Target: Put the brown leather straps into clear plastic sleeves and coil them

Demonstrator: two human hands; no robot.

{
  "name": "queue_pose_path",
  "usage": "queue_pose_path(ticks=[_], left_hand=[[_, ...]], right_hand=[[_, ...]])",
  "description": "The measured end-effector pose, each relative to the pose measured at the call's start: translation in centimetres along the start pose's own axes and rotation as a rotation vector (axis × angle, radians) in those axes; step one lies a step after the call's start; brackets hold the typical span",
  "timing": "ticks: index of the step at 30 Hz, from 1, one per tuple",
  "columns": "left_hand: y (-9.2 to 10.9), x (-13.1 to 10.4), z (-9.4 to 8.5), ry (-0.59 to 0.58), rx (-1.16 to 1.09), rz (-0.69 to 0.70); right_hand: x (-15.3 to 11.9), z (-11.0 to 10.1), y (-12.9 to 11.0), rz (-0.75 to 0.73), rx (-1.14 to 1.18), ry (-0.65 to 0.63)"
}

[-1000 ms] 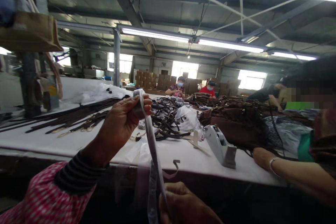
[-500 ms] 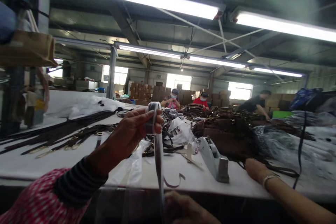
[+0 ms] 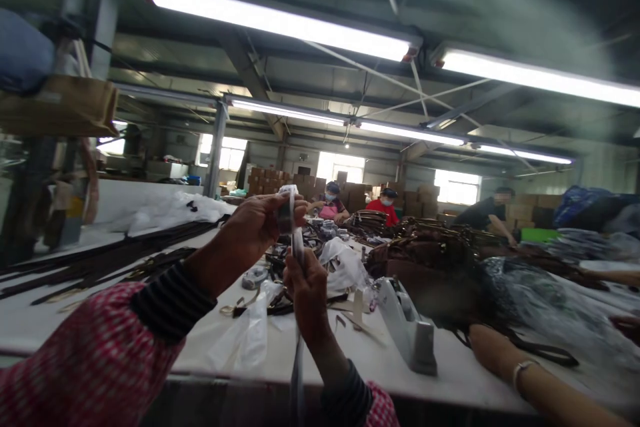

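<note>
My left hand [image 3: 253, 221] is raised over the table with its fingers closed around a roll of shiny grey-white tape [image 3: 287, 213]. A loose strip [image 3: 297, 373] of that tape runs down from the roll and hangs past the table's front edge. Just under the roll, my right hand [image 3: 309, 283] pinches the strip between thumb and fingers. Behind my hands lie dark straps with metal buckles and crumpled clear plastic [image 3: 343, 260]. A grey tape dispenser [image 3: 413, 330] stands on the table to the right of my right hand.
Dark straps [image 3: 115, 250] spread along the table's left side. Brown bags [image 3: 420, 260] and clear plastic wrapping [image 3: 540, 307] fill the right. Another person's forearm [image 3: 530, 367] with a bracelet reaches in at the right. Several people work beyond.
My right hand has risen from below the table edge to the strip just under the roll. The left hand keeps hold of the roll. The view has tilted slightly upward.
</note>
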State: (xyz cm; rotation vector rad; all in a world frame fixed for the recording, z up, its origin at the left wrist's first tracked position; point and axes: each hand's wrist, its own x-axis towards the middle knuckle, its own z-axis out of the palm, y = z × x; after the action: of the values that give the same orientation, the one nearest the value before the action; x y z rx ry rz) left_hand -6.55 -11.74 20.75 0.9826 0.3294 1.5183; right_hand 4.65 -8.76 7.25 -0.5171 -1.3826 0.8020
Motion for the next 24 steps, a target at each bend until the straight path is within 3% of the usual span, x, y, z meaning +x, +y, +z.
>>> queue_pose_path(ticks=[6,12,15,19,22,24], left_hand=[[0.2,0.1,-0.9,0.093,-0.039,0.008],[1.2,0.6,-0.7,0.006,-0.016,0.084],[1.7,1.5,-0.2,-0.025,0.059,0.173],[1.7,2.7,-0.2,-0.032,0.264,0.399],[1.2,2.9,-1.5,-0.052,0.527,0.595],[0.6,2.6,-3.1,-0.106,0.763,0.713]], right_hand=[[-0.3,-0.3,1.5,-0.062,-0.513,-0.011],[2.0,-0.5,2.0,-0.127,-0.692,0.017],[3.6,-0.4,1.7,-0.109,-0.589,-0.054],[4.3,0.0,-0.2,0.143,-0.151,-0.328],[3.4,-0.4,-1.9,0.314,0.103,-0.503],[2.5,-1.2,-2.8,0.388,0.191,-0.534]])
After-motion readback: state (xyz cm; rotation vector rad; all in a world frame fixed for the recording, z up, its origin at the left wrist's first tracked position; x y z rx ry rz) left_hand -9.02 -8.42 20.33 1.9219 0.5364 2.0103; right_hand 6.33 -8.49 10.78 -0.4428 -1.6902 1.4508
